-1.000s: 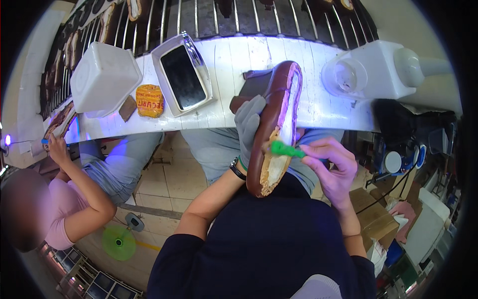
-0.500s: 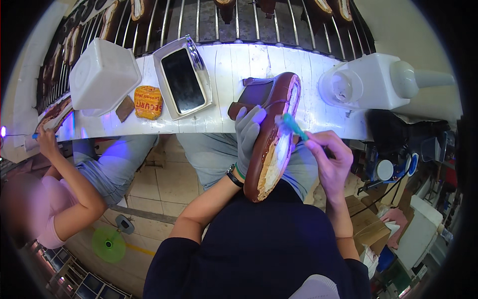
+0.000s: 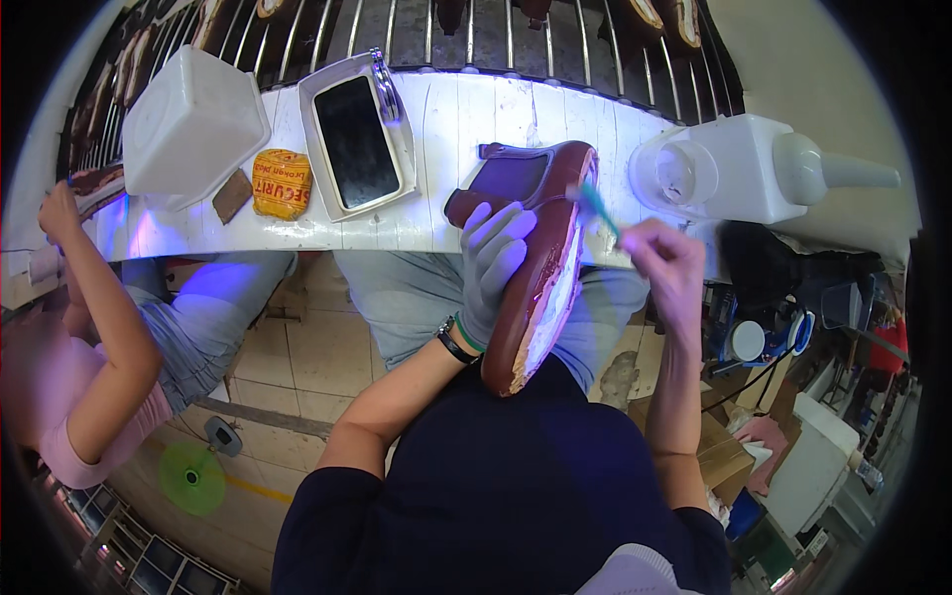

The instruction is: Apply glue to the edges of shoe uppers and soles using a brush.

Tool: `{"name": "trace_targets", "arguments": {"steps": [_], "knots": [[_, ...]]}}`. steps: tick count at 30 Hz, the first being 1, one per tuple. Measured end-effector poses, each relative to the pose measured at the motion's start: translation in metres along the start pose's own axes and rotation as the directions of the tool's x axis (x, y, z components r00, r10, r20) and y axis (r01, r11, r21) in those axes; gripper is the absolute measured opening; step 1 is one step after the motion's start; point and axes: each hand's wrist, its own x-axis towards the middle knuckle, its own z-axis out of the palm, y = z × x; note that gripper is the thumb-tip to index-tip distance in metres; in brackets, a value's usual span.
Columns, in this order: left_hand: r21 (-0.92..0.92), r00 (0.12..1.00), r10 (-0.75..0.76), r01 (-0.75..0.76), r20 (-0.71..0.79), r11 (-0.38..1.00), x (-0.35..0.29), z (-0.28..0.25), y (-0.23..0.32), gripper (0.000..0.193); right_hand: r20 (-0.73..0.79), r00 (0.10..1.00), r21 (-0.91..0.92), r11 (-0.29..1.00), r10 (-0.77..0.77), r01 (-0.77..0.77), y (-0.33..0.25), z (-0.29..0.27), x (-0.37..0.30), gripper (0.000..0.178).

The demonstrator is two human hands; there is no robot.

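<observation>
A brown shoe upper [image 3: 528, 297] is tilted on its side over the front edge of the white table, its pale, unsoled bottom facing right. My left hand [image 3: 493, 260], in a grey glove, is closed around the shoe from its left side. Bare and pinched, my right hand [image 3: 666, 260] holds a small teal-handled brush [image 3: 602, 212], somewhat blurred by motion. The bristle end lies at the far part of the shoe's bottom edge. A wet white coating [image 3: 558, 302] shines along that bottom, with tan material showing at the near tip.
A white container with a round cup [image 3: 684, 174] stands at the right. Leftward are a white tray with a dark-screened phone [image 3: 359, 149], a yellow packet [image 3: 282, 184], a brown block [image 3: 233, 196] and a white tub [image 3: 193, 129]. Beyond runs a roller rack [image 3: 466, 40] with shoes. A co-worker [image 3: 119, 357] sits left.
The brush has moved up along the shoe's bottom edge toward its far end, my right hand rising with it. The co-worker's hand has moved up and left. The whole view has shifted slightly.
</observation>
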Motion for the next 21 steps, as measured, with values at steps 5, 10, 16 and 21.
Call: {"name": "trace_targets", "arguments": {"steps": [5, 10, 16, 21], "knots": [[-0.061, 1.0, -0.016, 0.014, -0.025, 0.998, 0.003, 0.002, 0.004, 0.067, -0.019, 1.0, -0.073, 0.997, 0.021, -0.022, 0.006, -0.006, 0.009, 0.013], [-0.095, 0.998, 0.042, -0.046, -0.043, 0.994, 0.01, 0.005, 0.002, 0.061, -0.078, 0.997, 0.029, 0.999, 0.024, -0.022, 0.012, -0.003, 0.022, 0.015], [-0.102, 0.997, 0.006, -0.013, -0.072, 0.995, 0.008, 0.006, -0.002, 0.061, 0.127, 0.992, 0.071, 0.997, 0.016, -0.025, -0.013, -0.004, -0.007, 0.012], [-0.092, 0.999, -0.042, 0.041, -0.008, 0.995, 0.007, 0.005, 0.001, 0.059, 0.167, 0.984, 0.083, 0.995, -0.063, 0.049, -0.036, 0.0, -0.023, 0.013]]}}
